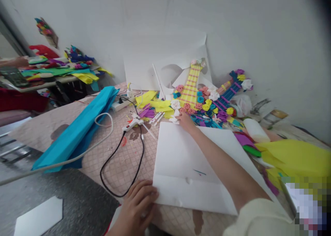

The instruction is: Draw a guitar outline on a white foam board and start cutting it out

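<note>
A large white foam sheet (pixel 191 163) lies flat on the pink quilted table cover (pixel 121 160). My left hand (pixel 141 201) rests at the sheet's near left corner, fingers curled against its edge. My right arm stretches across the sheet. My right hand (pixel 184 120) lies at the sheet's far edge, fingers down on small white paper flowers (pixel 173 118). Just beyond stands a yellow paper guitar (pixel 190 89) trimmed with pink, blue and yellow flowers. A blue and purple guitar (pixel 229 92) leans beside it.
A white glue gun (pixel 131 123) with a black cord (pixel 116 160) lies left of the sheet, near a power strip (pixel 119 105). A folded blue paper bundle (pixel 80 129) lies at left, yellow paper (pixel 292 156) at right. White boards (pixel 165 63) lean on the wall.
</note>
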Tool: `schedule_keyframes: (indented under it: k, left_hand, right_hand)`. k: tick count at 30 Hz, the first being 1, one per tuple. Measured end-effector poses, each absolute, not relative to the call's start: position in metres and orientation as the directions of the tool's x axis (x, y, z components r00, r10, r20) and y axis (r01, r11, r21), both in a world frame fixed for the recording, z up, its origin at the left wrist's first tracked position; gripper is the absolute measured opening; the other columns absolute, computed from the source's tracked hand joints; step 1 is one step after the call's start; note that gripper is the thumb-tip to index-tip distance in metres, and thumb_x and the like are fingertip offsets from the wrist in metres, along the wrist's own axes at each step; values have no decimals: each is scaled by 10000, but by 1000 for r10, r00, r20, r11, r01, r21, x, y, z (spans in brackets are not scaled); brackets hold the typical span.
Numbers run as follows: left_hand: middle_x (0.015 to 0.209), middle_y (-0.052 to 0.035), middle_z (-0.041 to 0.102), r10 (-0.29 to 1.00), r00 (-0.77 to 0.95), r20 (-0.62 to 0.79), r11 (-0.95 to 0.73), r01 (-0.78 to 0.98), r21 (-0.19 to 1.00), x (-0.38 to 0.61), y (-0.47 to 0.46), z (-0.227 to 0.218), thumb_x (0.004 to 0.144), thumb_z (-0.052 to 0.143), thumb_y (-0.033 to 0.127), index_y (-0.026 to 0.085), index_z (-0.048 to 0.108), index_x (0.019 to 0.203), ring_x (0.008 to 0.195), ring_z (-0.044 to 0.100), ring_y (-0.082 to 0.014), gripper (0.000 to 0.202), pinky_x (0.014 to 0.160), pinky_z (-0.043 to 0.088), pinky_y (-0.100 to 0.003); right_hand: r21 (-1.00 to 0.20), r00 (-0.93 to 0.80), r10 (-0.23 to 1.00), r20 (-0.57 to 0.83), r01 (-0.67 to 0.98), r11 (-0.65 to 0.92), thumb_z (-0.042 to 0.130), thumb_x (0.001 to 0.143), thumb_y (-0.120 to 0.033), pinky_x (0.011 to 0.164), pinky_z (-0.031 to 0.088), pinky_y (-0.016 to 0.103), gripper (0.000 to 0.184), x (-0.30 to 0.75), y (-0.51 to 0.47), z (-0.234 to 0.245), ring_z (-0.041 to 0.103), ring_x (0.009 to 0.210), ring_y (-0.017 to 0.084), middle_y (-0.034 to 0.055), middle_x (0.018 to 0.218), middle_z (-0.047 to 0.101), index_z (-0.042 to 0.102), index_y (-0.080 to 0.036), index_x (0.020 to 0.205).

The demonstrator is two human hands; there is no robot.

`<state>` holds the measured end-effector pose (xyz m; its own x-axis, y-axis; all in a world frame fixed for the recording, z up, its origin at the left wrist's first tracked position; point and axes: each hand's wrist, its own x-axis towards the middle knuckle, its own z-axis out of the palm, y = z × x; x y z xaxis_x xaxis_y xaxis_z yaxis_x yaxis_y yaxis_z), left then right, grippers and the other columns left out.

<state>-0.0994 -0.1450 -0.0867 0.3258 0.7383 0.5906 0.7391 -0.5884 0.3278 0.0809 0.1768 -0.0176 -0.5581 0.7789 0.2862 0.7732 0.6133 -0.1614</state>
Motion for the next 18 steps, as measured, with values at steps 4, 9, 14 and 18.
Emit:
schedule_keyframes:
  k: [4,9,14,18]
  left_hand:
    - [965,-60,615,748,300,592,-570,747,342,-96,-145,-90,743,536,73,185,538,983,1044,507,-205,264,889,435,-386]
    - [987,-61,602,723,308,619,-590,741,321,-99,-143,-98,729,558,77,194,537,1023,1070,488,-221,317,869,421,-391]
    - [947,-61,613,674,304,673,-621,726,294,-101,-139,-99,717,575,79,188,565,977,1033,513,-221,281,844,421,-378]
    - [925,-50,626,671,285,685,-614,731,298,-100,-137,-98,719,575,102,202,582,950,999,548,-221,252,839,432,-375]
  right_hand:
    - [-214,-624,732,274,702,679,431,787,-49,816,407,263,349,97,96,-12,514,840,145,66,977,518,642,-176,1034]
    - [-366,-755,625,201,534,763,450,855,-184,747,433,243,272,109,-40,-49,483,774,139,38,903,516,588,-215,1087]
    - [-373,-579,788,208,698,611,374,889,-210,837,409,304,306,160,-56,-75,464,888,173,64,983,505,564,-218,1129]
    - [-301,-242,931,273,898,321,346,863,-177,792,429,313,302,255,-24,-64,488,810,175,55,834,511,645,-192,904]
